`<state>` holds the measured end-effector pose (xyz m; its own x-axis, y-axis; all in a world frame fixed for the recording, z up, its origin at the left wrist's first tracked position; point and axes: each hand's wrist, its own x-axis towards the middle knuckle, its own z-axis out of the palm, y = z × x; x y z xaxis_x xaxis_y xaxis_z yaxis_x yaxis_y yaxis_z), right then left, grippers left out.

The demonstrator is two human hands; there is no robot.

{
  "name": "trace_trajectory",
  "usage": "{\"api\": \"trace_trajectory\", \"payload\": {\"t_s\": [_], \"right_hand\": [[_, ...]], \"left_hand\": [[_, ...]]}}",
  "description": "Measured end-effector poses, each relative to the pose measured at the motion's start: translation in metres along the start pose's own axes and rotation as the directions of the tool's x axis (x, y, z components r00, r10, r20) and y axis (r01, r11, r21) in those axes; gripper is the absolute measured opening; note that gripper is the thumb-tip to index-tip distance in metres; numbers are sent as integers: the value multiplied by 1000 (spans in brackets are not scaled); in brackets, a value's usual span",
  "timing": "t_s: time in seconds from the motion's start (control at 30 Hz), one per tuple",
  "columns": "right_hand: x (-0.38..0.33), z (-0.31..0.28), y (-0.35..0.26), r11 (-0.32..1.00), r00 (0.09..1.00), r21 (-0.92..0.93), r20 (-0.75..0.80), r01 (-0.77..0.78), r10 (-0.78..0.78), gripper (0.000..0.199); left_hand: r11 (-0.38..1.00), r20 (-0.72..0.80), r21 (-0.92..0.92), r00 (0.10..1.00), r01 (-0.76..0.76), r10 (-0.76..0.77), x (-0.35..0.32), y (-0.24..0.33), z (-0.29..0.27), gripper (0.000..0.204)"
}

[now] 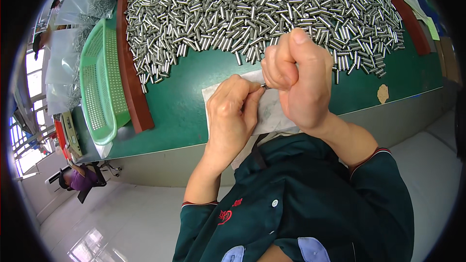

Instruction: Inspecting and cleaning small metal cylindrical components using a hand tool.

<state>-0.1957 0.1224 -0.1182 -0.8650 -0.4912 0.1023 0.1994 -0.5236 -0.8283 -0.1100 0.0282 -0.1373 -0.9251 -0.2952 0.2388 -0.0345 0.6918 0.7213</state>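
Left hand [229, 109] pinches small metal piece [264, 86], mostly hidden, between thumb and fingertip, above white cloth [271, 116] on green worktop [179, 97]. Right hand [303, 80] curled closed alongside; contents can't be told. Piece likely light, stiff, slippery, sturdy; best gripped around sides.

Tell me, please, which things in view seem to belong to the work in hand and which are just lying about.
Seemingly in use:
small metal piece, pinched by the left hand
right hand, closed beside it
loose metal pins
white sheet under the hands

Seemingly just lying about:
green basket
tan scrap
clear bags
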Motion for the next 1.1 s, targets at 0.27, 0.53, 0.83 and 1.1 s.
{"api": "trace_trajectory", "payload": {"t_s": [0.27,0.53,0.83,1.1], "right_hand": [[1,4,3,993,998,-92,-1,68,-68,42],[3,0,2,1000,999,25,-45,8,-7,43],[4,-1,1,999,1000,49,-19,-16,17,43],[5,-3,0,998,999,42,-12,-37,37,43]], "left_hand": [[999,6,33,1000,-27,26,1,3,-3,10],[126,341,-924,926,362,-161,12,-17,-33,11],[873,88,-376,950,311,-300,32,-21,-36,11],[914,203,307,956,-267,211,43,-29,-34,11]]}}
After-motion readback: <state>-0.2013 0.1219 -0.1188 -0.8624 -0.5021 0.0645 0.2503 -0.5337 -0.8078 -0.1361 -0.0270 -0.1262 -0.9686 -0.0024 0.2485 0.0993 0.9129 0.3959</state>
